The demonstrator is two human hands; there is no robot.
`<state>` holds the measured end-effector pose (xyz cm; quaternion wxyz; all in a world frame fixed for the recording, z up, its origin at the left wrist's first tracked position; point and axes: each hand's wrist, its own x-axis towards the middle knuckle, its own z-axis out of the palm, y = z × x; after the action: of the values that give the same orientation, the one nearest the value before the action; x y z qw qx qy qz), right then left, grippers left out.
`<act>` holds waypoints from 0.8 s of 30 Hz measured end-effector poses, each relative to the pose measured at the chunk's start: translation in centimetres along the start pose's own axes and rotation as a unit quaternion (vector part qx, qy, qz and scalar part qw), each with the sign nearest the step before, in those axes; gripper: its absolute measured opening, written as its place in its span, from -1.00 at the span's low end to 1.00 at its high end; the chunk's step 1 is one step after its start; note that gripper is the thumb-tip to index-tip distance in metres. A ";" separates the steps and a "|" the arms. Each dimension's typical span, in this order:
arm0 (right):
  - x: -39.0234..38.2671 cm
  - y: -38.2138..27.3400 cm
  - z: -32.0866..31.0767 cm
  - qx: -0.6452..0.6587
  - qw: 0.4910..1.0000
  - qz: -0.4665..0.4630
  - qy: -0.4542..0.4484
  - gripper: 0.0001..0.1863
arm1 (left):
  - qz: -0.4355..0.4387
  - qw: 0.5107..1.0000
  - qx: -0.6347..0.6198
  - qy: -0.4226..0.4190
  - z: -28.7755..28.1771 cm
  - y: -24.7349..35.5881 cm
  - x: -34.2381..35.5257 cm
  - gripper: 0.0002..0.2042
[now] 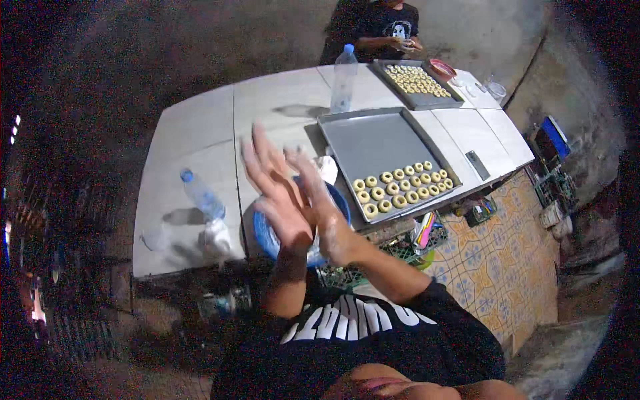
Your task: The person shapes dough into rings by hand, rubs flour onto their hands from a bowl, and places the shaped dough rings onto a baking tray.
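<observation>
My left hand is stretched out flat with its fingers apart, above a blue basin. Against its palm, near the heel, lies my right hand, its fingers also extended and dusted pale. Whether anything small is between the palms is hidden. Beneath both hands, the basin's contents are mostly covered; some white shows inside. A white crumpled thing sits at the basin's far rim. Right of it, a metal baking tray holds several rows of small ring-shaped dough pieces along its near side.
A clear bottle with a blue cap is at the left on the white table. A taller bottle stands behind the tray. Farther back are a second filled tray, a red bowl and a co-worker. A phone lies right.
</observation>
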<state>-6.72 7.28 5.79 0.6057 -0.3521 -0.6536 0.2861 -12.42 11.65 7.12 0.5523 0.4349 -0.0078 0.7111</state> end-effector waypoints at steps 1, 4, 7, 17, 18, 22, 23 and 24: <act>1.0 -0.8 0.5 0.072 0.997 0.001 0.003 0.17 | -0.024 0.999 0.022 -0.024 -0.5 -0.5 0.4 -0.02; 5.2 -0.3 -2.1 0.037 0.996 -0.063 0.050 0.05 | -0.079 0.993 0.020 -0.086 -0.5 -1.6 -0.6 0.00; 7.3 1.8 -4.1 -0.204 0.971 -0.116 0.053 0.04 | -0.075 0.984 -0.154 -0.056 0.0 -0.5 -1.4 -0.04; 4.9 3.2 0.6 -0.113 0.991 -0.034 -0.056 -0.09 | -0.090 0.995 -0.027 0.031 -4.4 -2.3 -1.4 -0.09; 6.1 3.1 -0.5 -0.186 0.980 -0.055 -0.036 -0.12 | -0.101 0.993 -0.046 0.027 -3.4 -2.0 -1.9 -0.09; 7.0 4.4 -1.3 -0.290 0.956 -0.046 -0.023 -0.25 | -0.168 0.953 -0.245 0.059 -4.2 -1.5 -1.5 -0.22; 6.8 4.8 -1.0 -0.323 0.945 -0.028 -0.052 -0.28 | -0.215 0.945 -0.223 0.106 -4.8 -2.1 -1.4 -0.26; 6.8 4.9 -0.4 -0.356 0.931 -0.010 -0.083 -0.31 | -0.155 0.976 -0.144 0.044 -4.9 -2.9 -1.5 -0.26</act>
<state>-5.88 15.65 5.97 0.3875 -0.5129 -0.7639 0.0564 -13.15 14.04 1.79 0.7127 0.3150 -0.0184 0.6265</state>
